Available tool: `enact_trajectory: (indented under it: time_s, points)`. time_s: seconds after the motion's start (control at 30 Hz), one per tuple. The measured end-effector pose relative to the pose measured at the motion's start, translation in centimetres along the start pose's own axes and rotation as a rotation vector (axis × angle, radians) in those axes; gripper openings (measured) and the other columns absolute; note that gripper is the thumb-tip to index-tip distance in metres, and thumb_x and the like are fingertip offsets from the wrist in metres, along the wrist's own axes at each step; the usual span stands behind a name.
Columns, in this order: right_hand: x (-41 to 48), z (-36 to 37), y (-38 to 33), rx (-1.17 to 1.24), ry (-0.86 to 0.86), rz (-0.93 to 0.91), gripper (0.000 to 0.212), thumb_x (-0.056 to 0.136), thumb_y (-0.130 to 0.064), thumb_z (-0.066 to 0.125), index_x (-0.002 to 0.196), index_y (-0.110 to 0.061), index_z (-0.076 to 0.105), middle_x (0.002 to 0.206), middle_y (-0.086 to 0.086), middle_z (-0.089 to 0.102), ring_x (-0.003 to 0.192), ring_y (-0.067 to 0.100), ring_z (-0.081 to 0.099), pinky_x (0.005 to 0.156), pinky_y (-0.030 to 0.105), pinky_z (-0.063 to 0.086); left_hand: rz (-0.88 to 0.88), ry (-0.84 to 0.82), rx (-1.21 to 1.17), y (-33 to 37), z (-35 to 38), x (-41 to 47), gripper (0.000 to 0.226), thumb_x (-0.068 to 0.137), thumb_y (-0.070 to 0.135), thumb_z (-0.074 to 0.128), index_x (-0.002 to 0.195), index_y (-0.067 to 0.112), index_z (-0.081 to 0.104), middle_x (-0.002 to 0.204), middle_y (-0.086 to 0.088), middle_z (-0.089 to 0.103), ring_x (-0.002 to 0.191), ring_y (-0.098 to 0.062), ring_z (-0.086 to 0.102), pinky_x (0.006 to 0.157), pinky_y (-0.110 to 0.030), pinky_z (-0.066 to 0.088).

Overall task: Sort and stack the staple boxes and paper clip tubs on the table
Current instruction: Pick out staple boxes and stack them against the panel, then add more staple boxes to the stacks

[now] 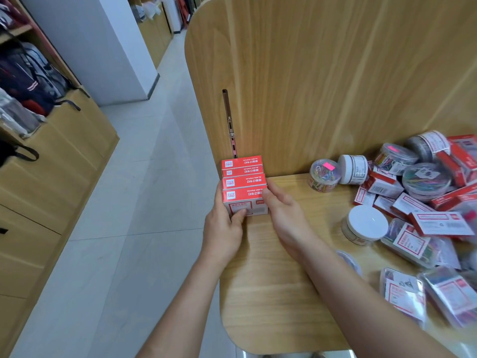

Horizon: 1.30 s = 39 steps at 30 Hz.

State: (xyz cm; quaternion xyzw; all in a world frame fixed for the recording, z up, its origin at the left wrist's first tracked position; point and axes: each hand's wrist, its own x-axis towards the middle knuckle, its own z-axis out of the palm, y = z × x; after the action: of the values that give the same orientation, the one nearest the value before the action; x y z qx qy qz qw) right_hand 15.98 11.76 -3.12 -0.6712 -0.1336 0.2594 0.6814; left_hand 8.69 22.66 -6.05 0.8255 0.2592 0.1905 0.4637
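Observation:
Several red and white staple boxes [243, 186] stand lined up in a row at the table's far left corner, against the wooden partition. My left hand [223, 229] holds the nearest box from the left, its thumb pressed on the box's front face. My right hand [282, 210] has its fingers against the right side of the row. At the right lies a loose heap of more red staple boxes [438, 223] and round clear paper clip tubs [324, 175], one with a white lid [366, 223].
The wooden table [271, 293] has bare room in front of the row. A tall wooden partition [322, 73] closes the back. Flat clear packets [402, 293] lie at the near right. Left of the table are a tiled aisle and wooden shelving [51, 164] with bags.

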Motion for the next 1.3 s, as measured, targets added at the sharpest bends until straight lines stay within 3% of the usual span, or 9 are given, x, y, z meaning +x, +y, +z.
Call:
enact_trajectory:
  time_s: [0.1,0.2,0.27,0.4,0.57,0.73,1.0,1.1,1.3]
  points:
    - [-0.7,-0.4,-1.0,-0.069,-0.045,0.06,0.028,0.1,-0.017,0.043,0.12,-0.033,0.055,0.114,-0.019,0.066,0.103,-0.006,0.058,0.099,0.019,0.04,-0.041,-0.097,-0.055,-0.3,-0.6,0.2,0.074,0.087,0.015,0.063,0.145,0.036,0.023,0.122,0.013,0.06,0.116,-0.012,0.056,0.097,-0.036,0.047]
    - [-2.3,-2.6,-2.8,-0.261,-0.052,0.032,0.061,0.097,-0.029,0.049,0.15,-0.018,0.021,0.152,-0.005,0.031,0.135,0.001,0.03,0.114,0.027,0.024,-0.099,-0.065,-0.07,-0.1,-1.6,-0.6,0.081,0.085,0.018,0.068,0.148,0.033,0.019,0.146,0.011,0.043,0.134,-0.01,0.04,0.109,-0.038,0.037]
    - [-4.0,-5.4,-3.8,-0.374,0.018,-0.077,0.06,0.095,-0.026,0.053,0.148,-0.022,0.027,0.148,-0.005,0.038,0.135,0.004,0.036,0.114,0.033,0.03,-0.042,0.064,-0.013,0.8,-2.4,-1.9,0.082,0.086,0.017,0.068,0.149,0.033,0.017,0.153,0.008,0.031,0.14,-0.008,0.029,0.113,-0.042,0.031]
    - [-7.9,-11.7,-5.8,-0.738,0.147,-0.225,0.035,0.091,-0.017,0.056,0.124,-0.027,0.061,0.115,-0.017,0.065,0.11,0.003,0.059,0.098,0.037,0.046,0.319,0.208,0.065,4.3,-2.7,-4.4,0.061,0.078,-0.006,0.054,0.132,0.024,0.05,0.137,0.005,0.047,0.128,-0.013,0.044,0.104,-0.044,0.042]
    - [-11.8,-18.1,-6.6,-1.118,0.191,-0.236,0.034,0.084,-0.02,0.067,0.117,-0.026,0.066,0.117,-0.008,0.067,0.109,0.012,0.058,0.09,0.029,0.046,0.573,-0.012,0.177,8.4,0.5,-7.2,0.033,0.077,0.002,0.053,0.102,0.017,0.07,0.111,0.006,0.061,0.103,-0.009,0.055,0.088,-0.019,0.042]
    - [-14.3,-23.8,-6.2,-1.303,0.074,-0.23,0.061,0.07,-0.06,0.065,0.127,-0.041,0.053,0.137,-0.01,0.049,0.131,0.019,0.04,0.103,0.047,0.039,0.827,-0.325,0.449,11.0,6.0,-11.4,0.023,0.079,0.027,0.048,0.092,0.026,0.067,0.091,0.007,0.065,0.083,-0.022,0.06,0.07,-0.036,0.052]
    - [-16.4,-29.0,-3.4,-1.591,-0.373,-0.116,0.112,0.055,-0.075,0.067,0.137,-0.057,-0.007,0.152,-0.016,-0.026,0.14,0.009,-0.026,0.111,0.046,0.018,0.697,-0.522,0.957,12.2,12.9,-14.4,0.096,0.058,0.079,0.052,0.137,0.025,0.045,0.138,-0.004,0.052,0.122,-0.025,0.051,0.102,-0.05,0.04]
    - [-16.3,-31.2,-1.5,-1.547,-0.349,-0.258,0.108,0.055,-0.072,0.068,0.142,-0.054,0.006,0.158,-0.007,-0.012,0.146,0.015,-0.013,0.106,0.05,0.028,0.732,-0.437,0.879,13.5,14.6,-16.2,0.079,0.07,0.07,0.047,0.136,0.027,0.043,0.143,-0.004,0.044,0.126,-0.025,0.044,0.106,-0.05,0.032]
    - [-15.0,-33.4,1.6,-1.302,-0.09,-0.55,0.078,0.065,-0.061,0.057,0.137,-0.037,0.038,0.153,0.005,0.022,0.14,0.029,0.024,0.097,0.052,0.041,0.794,-0.303,0.823,15.0,20.2,-19.7,0.071,0.062,0.07,0.06,0.117,0.027,0.057,0.115,0.002,0.056,0.101,-0.02,0.049,0.086,-0.039,0.035]
